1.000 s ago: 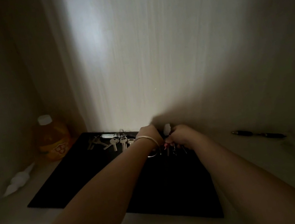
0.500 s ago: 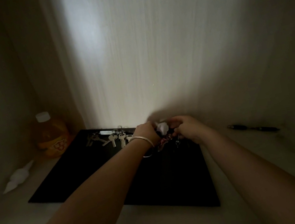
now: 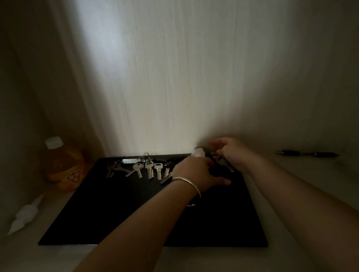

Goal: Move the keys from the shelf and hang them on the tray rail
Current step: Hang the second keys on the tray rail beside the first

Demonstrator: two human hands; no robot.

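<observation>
A black tray point(image 3: 119, 208) lies on the pale shelf against the back wall. Several silver keys point(image 3: 148, 169) hang in a row from the rail point(image 3: 130, 160) on its far edge. My left hand point(image 3: 198, 174), with a bangle on the wrist, rests palm down on the tray, thumb spread. Its fingertips reach a white fob point(image 3: 198, 153) at the rail, and the dark hides them. My right hand point(image 3: 232, 153) is just right of it at the tray's far right corner, pinching a bunch of keys point(image 3: 227, 165), one of which dangles beneath the palm.
An orange juice bottle point(image 3: 64, 167) with a white cap stands in the left corner. A white twisted wrapper point(image 3: 25, 214) lies left of the tray. A dark pen point(image 3: 306, 153) lies on the shelf to the right. The walls close in on the left and at the back.
Both hands have moved farther back toward the rail. The left hand has flattened onto the tray, and the right hand has lifted the bunch toward the far right corner.
</observation>
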